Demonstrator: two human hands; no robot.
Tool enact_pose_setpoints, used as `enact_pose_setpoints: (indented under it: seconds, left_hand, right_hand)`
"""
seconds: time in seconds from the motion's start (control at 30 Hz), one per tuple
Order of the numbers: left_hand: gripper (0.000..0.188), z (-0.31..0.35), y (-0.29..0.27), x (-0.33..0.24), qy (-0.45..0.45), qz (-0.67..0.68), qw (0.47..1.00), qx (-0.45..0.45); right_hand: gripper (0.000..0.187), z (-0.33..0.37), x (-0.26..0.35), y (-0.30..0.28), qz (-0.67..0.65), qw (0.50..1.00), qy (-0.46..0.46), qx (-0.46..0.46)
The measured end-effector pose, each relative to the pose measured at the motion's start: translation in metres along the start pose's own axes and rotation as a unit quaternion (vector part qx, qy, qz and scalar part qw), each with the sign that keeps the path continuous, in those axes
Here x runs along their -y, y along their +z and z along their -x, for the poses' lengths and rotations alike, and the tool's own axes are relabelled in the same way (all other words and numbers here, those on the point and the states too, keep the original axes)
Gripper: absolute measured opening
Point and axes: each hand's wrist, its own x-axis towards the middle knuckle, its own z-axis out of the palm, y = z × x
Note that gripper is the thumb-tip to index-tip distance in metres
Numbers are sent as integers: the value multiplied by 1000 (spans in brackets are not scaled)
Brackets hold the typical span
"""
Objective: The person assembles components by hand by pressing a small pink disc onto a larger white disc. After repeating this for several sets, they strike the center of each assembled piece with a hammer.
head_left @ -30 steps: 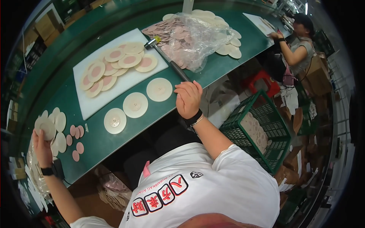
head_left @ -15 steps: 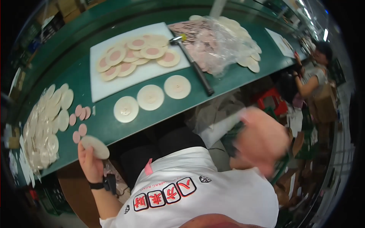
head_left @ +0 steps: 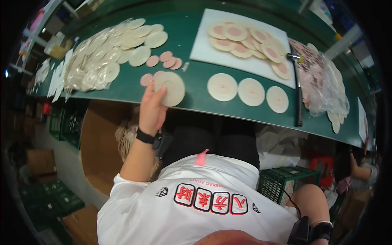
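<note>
Right hand's gone, can't see its grip; my left hand (head_left: 152,108) pinches a pale disc (head_left: 174,92), three discs (head_left: 251,92) at three o'clock.

"What lies in the middle?"

"On the green table (head_left: 192,83), three round cream discs (head_left: 251,92) in a row near the front edge, before the white rectangular board (head_left: 202,47)."

"On that board?"

"Overlapping cream discs with pink centres (head_left: 248,41)."

"To its right?"

"A black-handled metal hammer (head_left: 299,94), then a heap of pink discs (head_left: 310,67)."

"Left?"

"Small round pink discs (head_left: 169,64), behind the flat cream disc (head_left: 174,92) in the left hand (head_left: 153,108); farther left, a heap of cream discs (head_left: 122,45)."
</note>
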Motion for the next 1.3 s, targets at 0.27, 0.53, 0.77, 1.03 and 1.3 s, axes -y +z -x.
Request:
enact_pose_setpoints:
  seconds: [0.27,0.53,0.77,1.03,1.3]
  left_hand:
    - [36,-10,7,3,-28,4,999,22]
    - [39,-4,5,0,-35,-2,999,23]
    - [45,-2,6,3,-24,-21,999,22]
    - [47,0,4,4,-13,-27,998,50]
    - [39,8,-16,-10,9,-55,997,50]
  right_hand:
    - [32,24,-16,45,243,959,14,143]
    - [30,26,-15,47,219,965,3,142]
    - [28,24,-10,42,208,963,19,170]
    - [34,24,-35,29,214,944,-103,230]
    - [39,21,-33,28,185,939,-163,240]
